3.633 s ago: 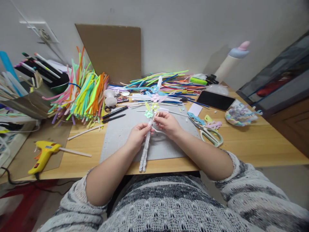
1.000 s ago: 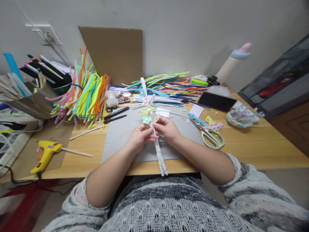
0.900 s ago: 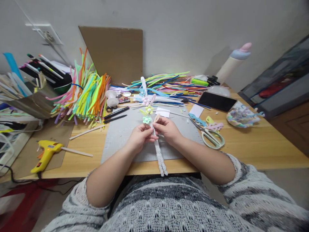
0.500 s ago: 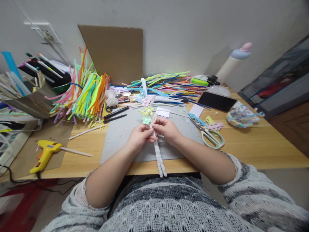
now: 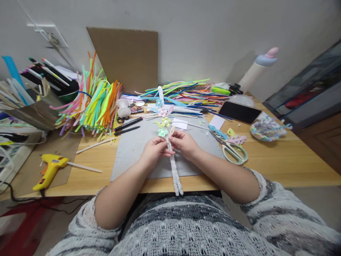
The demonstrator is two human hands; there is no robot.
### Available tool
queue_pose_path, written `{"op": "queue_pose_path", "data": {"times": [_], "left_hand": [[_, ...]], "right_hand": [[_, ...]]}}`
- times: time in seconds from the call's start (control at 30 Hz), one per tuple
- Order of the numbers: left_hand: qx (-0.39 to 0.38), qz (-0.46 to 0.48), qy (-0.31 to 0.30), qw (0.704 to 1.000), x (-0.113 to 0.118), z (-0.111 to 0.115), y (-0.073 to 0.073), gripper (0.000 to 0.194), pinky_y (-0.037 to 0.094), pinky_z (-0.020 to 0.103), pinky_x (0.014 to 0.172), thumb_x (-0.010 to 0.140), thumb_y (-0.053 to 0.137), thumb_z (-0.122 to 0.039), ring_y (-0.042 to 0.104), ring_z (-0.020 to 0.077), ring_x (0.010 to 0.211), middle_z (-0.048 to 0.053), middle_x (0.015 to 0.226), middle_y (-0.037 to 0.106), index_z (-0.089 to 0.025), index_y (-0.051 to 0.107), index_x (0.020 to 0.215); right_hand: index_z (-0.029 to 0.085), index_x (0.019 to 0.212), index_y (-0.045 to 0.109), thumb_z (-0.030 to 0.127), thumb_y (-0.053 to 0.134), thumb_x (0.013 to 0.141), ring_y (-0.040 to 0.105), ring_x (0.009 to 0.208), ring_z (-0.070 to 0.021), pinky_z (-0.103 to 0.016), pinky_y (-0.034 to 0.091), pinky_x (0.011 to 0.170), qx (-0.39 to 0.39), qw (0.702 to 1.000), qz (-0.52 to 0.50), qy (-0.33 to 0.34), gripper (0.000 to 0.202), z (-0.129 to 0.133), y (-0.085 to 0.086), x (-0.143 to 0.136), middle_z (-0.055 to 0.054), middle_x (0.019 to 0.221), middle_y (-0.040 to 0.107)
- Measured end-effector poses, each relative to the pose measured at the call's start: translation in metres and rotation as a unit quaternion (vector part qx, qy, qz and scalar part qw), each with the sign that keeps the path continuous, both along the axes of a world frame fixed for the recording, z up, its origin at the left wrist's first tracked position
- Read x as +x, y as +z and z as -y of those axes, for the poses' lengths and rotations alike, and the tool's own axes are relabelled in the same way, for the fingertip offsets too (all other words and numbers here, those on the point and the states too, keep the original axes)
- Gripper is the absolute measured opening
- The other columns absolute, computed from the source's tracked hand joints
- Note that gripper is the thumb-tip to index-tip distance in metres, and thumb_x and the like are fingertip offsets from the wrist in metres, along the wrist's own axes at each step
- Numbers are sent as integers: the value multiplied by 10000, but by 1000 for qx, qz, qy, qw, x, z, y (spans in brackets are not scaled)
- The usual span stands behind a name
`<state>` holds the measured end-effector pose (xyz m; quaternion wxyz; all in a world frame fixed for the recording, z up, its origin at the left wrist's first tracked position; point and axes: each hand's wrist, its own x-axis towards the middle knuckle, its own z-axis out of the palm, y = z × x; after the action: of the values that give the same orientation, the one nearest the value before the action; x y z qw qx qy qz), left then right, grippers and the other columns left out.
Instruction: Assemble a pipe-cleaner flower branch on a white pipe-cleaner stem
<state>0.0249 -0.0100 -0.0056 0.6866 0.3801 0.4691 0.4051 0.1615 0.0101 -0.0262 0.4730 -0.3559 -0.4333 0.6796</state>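
Observation:
A long white twisted pipe-cleaner stem (image 5: 174,170) runs from the back of the grey mat down past the table's front edge, where it splits into two ends. Small pipe-cleaner flowers in blue, pink, yellow and mint sit along its upper part; the mint flower (image 5: 162,133) is just above my fingers. My left hand (image 5: 156,149) pinches the stem from the left. My right hand (image 5: 183,143) is closed on the right side, its fingertips at a cream pipe-cleaner loop (image 5: 172,131) against the stem. The exact contact between the fingertips is hidden.
Scissors (image 5: 233,151) lie right on the grey cutting mat's edge (image 5: 128,167). A yellow glue gun (image 5: 50,170) is at left. Bundled pipe cleaners (image 5: 101,106), black pens (image 5: 128,125), a phone (image 5: 239,111) and loose pipe cleaners (image 5: 181,92) stand around the mat.
The flowered upper end of the stem has tipped slightly to the right. The cream loop has shifted a little right too; both hands keep nearly the same place and hold.

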Motion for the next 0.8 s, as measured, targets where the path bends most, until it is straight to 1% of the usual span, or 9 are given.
{"op": "queue_pose_path", "data": {"times": [0.17, 0.4, 0.57, 0.67, 0.8], "left_hand": [[6, -1, -1, 1000, 0, 1, 0, 158, 493, 210, 470, 685, 635, -233, 644, 159, 514, 48, 607, 647, -123, 522, 693], [18, -20, 9, 1000, 2, 1, -2, 201, 480, 195, 447, 652, 670, -230, 630, 140, 483, 28, 588, 642, -127, 502, 692], [70, -39, 0, 997, 1, -1, -6, 275, 437, 185, 379, 618, 701, -307, 582, 121, 407, 4, 516, 612, -131, 501, 683], [103, -52, -5, 993, 1, -1, -7, 294, 424, 186, 365, 624, 693, -352, 544, 105, 364, -11, 463, 584, -134, 503, 676], [117, -54, -9, 992, 1, -1, -7, 305, 417, 186, 362, 623, 690, -370, 531, 98, 354, -16, 463, 584, -135, 502, 668]], "right_hand": [[159, 694, 577, 345, 727, 604, 495, 510, -69, -209, 410, 469, 24, 1000, 8, -9, 255, 0, 0, 0, 24, 648, 575], [163, 687, 574, 333, 718, 618, 489, 500, -66, -214, 414, 476, 33, 999, 11, -7, 233, 0, -3, -1, 25, 658, 572], [155, 690, 566, 326, 714, 626, 502, 545, -73, -207, 410, 492, 39, 999, 4, -12, 235, 0, -3, -1, 24, 654, 558], [149, 687, 559, 331, 713, 624, 489, 525, -66, -204, 398, 489, 42, 999, 6, -19, 247, 0, -3, -2, 28, 635, 551], [148, 687, 551, 338, 716, 620, 480, 517, -62, -203, 389, 492, 34, 999, 0, -24, 261, 0, -4, -3, 34, 625, 548]]}}
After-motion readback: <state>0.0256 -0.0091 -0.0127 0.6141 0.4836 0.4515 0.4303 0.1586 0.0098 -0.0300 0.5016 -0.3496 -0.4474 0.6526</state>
